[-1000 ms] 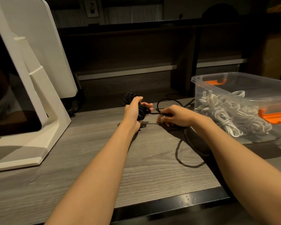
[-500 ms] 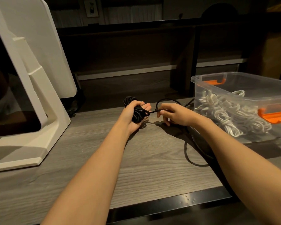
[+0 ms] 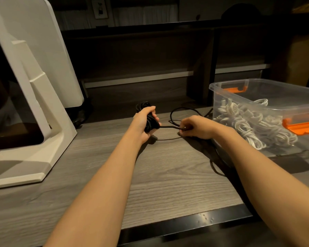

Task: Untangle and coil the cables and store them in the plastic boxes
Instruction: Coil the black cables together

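At the far left a white monitor stand [image 3: 43, 122] rests on the grey wood-grain desk [image 3: 168, 175], holding a dark screen, well apart from the work. Toward the middle, the left hand [image 3: 144, 122] has its fingers curled round a bundle of black cable [image 3: 150, 120], the wound loops bunched in the palm and lifted just off the desk. A single strand runs taut from that bundle rightward to the right hand [image 3: 196, 127], which pinches it low over the desk surface; beyond the pinch the loose tail arcs up in a loop behind the hand, and more of it trails along the desk under the right forearm. The cable looks light and limp, likely to spring open if the bundle is released, so the sound hold is round the middle of the bundle with the free strand kept under slight tension near the wraps. Judging by the slack left, the winding is unfinished. At the right stands a clear plastic box [image 3: 221, 86] with orange latches [image 3: 300, 125], just beside the right arm, already holding a heap of coiled white cables [image 3: 248, 125].
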The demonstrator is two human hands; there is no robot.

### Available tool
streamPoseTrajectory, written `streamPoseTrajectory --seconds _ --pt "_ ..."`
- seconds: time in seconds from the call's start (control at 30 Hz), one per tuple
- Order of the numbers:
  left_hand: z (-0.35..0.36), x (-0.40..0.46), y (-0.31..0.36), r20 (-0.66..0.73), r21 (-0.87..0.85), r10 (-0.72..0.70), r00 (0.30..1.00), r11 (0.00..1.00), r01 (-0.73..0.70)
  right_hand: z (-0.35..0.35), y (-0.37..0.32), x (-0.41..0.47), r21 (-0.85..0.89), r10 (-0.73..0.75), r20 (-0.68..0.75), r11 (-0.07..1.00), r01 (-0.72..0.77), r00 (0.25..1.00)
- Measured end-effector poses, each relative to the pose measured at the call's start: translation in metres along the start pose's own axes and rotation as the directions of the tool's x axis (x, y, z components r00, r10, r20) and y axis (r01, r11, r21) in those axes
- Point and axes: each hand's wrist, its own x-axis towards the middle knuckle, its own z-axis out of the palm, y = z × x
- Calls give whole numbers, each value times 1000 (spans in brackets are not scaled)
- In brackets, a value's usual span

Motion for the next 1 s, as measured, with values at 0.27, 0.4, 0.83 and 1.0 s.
streamPoseTrajectory --seconds 0.27,0.4,0.83,1.0 --pt "-9 2 3 -48 624 152 987 776 -89 -3 4 -6 158 -48 -188 984 78 981" --pt "0 -1 0 80 710 87 993 695 -118 -6 -15 -11 403 -64 -192 905 138 979" --pt "20 -12 -9 336 708 -135 932 689 -155 -5 -23 -9 758 70 -143 649 64 987" --pt "21 -7 -12 385 737 -125 914 638 -224 -2 -19 -4 752 70 -163 655 78 984"
